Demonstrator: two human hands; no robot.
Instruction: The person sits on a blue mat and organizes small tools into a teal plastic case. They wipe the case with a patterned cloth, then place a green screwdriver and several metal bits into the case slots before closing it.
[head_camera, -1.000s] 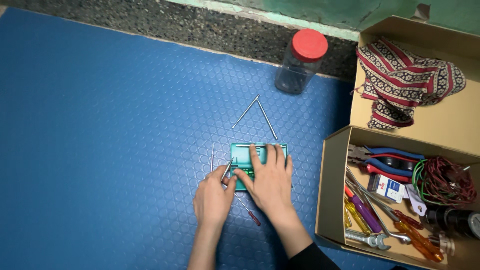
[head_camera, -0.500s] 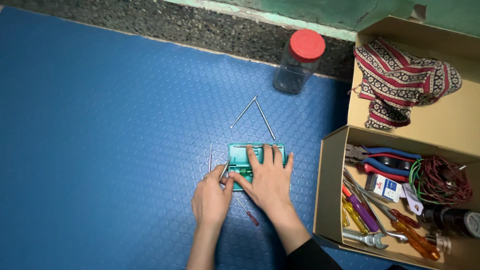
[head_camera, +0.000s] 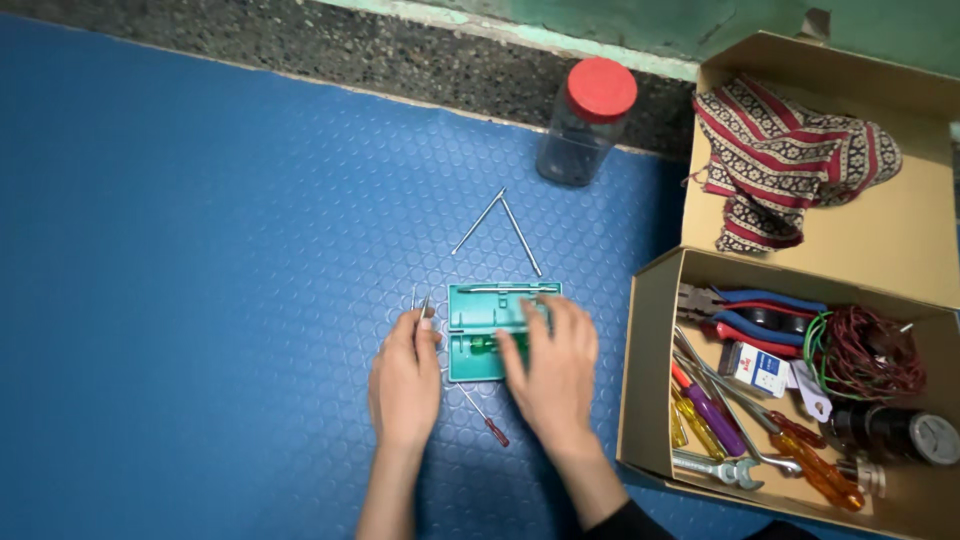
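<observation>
We saw the right hand (head_camera: 553, 372) lying flat, fingers spread, on the green case (head_camera: 483, 332) (open on the blue mat (head_camera: 200, 300)); the left hand (head_camera: 404, 380) pinched a thin metal rod (head_camera: 424, 303) beside it.

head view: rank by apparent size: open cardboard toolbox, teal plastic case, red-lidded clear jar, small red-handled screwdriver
1. open cardboard toolbox
2. teal plastic case, partly under the right hand
3. red-lidded clear jar, close to the case; order unsure
4. small red-handled screwdriver

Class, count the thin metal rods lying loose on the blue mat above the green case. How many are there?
2. One rod slants left and the other rod slants right, their top ends meeting above the green case. Others may be hidden under the hands.
</observation>
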